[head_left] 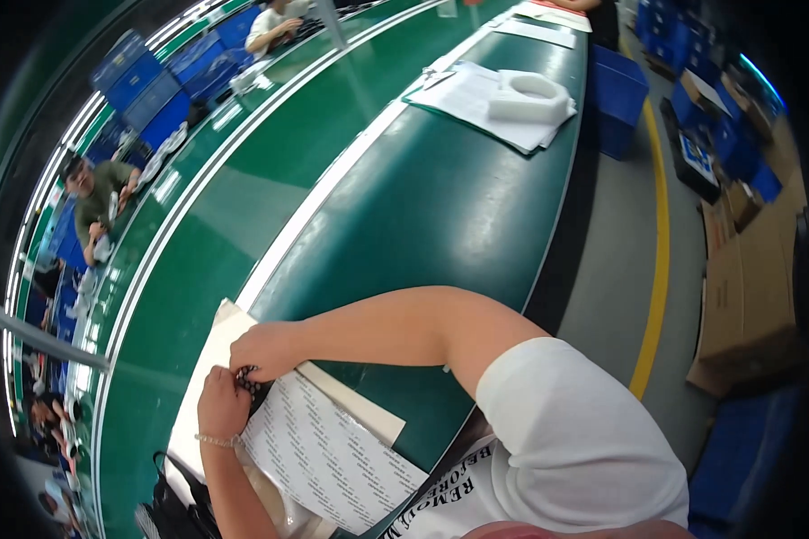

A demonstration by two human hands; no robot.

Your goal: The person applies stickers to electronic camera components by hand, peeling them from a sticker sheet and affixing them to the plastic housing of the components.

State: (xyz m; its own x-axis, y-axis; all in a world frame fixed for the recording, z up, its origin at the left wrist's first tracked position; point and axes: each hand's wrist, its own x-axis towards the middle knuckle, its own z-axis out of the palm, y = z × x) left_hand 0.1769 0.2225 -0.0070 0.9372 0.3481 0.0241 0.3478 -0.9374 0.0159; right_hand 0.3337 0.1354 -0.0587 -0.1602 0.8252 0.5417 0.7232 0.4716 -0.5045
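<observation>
At the left edge of the green worktable, my left hand (222, 406) and my right hand (268, 348) meet with fingers closed. Between them is a small black piece with pale dots (251, 384), partly hidden by the fingers; its kind I cannot make out. My right arm reaches across from the right. Just below the hands lies a white sheet with repeated grey print (324, 454), slanting toward my body. A cream-coloured board (368, 409) shows from under it. Black straps or cloth (175, 503) lie beside my left forearm.
Farther up the table are a stack of papers (458, 94) and a white block with a round hole (530, 97). A green conveyor (207, 234) runs along the left, with people seated beyond it. Blue bins (616, 99) and cardboard boxes (751, 287) stand at the right.
</observation>
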